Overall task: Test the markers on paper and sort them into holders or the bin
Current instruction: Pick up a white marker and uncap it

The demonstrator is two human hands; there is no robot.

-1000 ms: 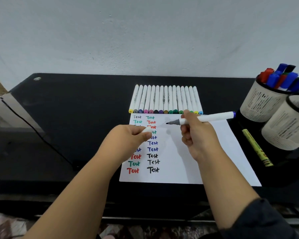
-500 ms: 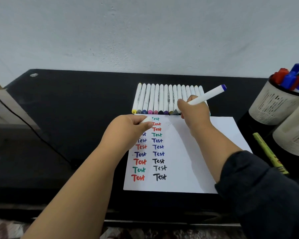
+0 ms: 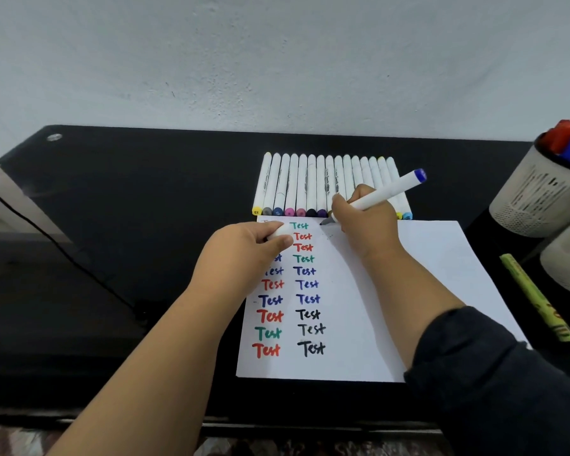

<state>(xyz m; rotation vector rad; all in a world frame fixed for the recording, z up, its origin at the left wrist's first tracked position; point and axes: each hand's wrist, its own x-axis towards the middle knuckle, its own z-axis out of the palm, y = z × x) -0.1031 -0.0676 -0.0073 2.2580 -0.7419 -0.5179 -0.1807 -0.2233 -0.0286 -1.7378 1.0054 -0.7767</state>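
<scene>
The white marker (image 3: 380, 192), right of frame centre, looks light, stiff and smooth-barrelled, so it is best held low near the nib, where the right hand (image 3: 364, 222) pinches it with tip at the paper (image 3: 441, 258). The left hand (image 3: 244, 248) curls round its cap (image 3: 278, 231), just beside; the marker row (image 3: 310, 182) lies above and a holder (image 3: 537, 192) stands at right.

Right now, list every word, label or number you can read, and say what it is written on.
"Test": handwritten many times in two columns, in red, green, blue and black, on the paper.
Number on the yellow marker cap: too blurred to read.
Print on the holder and the green marker: unreadable.
</scene>
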